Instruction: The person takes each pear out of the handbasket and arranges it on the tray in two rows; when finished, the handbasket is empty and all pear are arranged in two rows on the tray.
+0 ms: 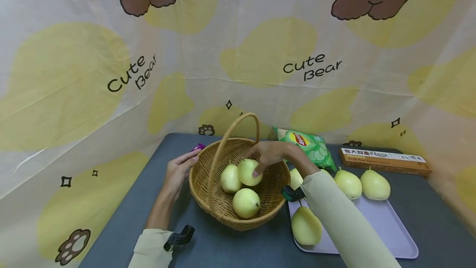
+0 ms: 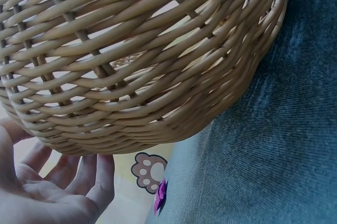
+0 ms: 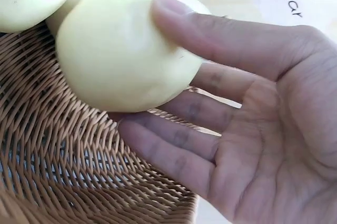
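Note:
A wicker basket (image 1: 223, 214) with a tall arched handle stands on the dark table. My right hand (image 1: 269, 152) reaches inside it and holds a pale yellow-green pear (image 3: 121, 50) between thumb and fingers. Two more pears lie in the basket, one pear (image 1: 230, 179) beside the held one and another pear (image 1: 246, 203) nearer the front. My left hand (image 1: 178, 173) is at the basket's left rim, its fingers extended and touching the wicker. In the left wrist view, the fingertips of that left hand (image 2: 63, 187) are partly hidden behind the basket's woven side.
A lilac tray (image 1: 390, 235) to the right bears several pears, including a pear (image 1: 306, 226) at its near left; my right forearm crosses over it. Behind are a green chip bag (image 1: 312, 148) and a long brown box (image 1: 384, 162). A small purple packet (image 1: 198, 147) lies behind the left hand.

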A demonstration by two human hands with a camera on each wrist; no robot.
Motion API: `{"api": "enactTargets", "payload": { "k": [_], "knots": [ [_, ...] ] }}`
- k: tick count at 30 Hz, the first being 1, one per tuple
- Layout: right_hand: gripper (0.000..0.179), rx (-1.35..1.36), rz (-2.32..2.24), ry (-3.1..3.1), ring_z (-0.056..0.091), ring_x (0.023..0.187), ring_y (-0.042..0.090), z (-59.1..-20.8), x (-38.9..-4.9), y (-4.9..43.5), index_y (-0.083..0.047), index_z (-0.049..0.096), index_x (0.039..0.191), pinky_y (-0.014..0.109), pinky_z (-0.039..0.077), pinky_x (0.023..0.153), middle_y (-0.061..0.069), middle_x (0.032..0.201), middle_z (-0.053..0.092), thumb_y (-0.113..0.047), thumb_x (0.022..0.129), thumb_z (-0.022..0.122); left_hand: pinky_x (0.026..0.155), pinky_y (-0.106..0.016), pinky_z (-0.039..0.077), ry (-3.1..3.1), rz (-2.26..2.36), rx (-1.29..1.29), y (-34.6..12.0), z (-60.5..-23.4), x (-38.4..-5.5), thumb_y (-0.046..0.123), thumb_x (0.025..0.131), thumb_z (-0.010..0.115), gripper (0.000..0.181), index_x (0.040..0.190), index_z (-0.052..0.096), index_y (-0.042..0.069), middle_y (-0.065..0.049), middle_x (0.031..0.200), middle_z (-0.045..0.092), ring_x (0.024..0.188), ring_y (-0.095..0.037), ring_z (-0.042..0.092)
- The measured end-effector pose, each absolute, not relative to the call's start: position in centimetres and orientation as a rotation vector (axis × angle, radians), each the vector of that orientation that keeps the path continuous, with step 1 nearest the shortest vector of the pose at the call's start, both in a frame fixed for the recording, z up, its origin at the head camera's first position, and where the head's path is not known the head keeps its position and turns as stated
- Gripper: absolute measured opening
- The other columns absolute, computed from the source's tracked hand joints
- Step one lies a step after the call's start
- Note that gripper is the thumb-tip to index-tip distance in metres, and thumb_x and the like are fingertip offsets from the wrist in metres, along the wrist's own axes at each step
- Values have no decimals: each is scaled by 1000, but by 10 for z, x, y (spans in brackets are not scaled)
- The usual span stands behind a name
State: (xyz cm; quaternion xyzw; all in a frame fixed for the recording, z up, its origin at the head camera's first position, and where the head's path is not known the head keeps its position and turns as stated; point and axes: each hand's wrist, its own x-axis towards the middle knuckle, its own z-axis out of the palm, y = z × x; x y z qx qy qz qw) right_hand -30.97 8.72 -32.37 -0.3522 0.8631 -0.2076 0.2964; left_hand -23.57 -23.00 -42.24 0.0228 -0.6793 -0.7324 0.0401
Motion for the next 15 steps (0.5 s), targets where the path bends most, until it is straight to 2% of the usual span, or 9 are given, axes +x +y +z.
{"api": "enactTargets", "payload": {
  "k": [8, 12, 15],
  "knots": [
    [70, -912, -693, 2389, 58, 138, 34, -319, -293, 99, -7, 60, 149, 51, 50, 114, 11, 145, 65, -37, 91, 85, 88, -28, 63, -2090, -2231, 74, -231, -424, -236, 22, 106, 68, 42, 144, 66, 4, -10, 152, 61, 117, -10, 70],
    [69, -866, -792, 2402, 63, 131, 33, -316, -283, 109, -8, 60, 148, 51, 54, 108, 10, 139, 68, -40, 91, 83, 88, -29, 64, -2074, -2234, 71, -231, -424, -237, 22, 105, 69, 42, 143, 67, 3, -10, 152, 62, 115, -9, 71],
    [65, -849, -862, 2399, 67, 123, 27, -312, -275, 116, -10, 63, 146, 46, 58, 101, 6, 134, 71, -41, 92, 81, 87, -28, 64, -2066, -2236, 74, -231, -424, -237, 22, 105, 69, 42, 142, 67, 3, -9, 150, 63, 113, -9, 71]
  ]
}}
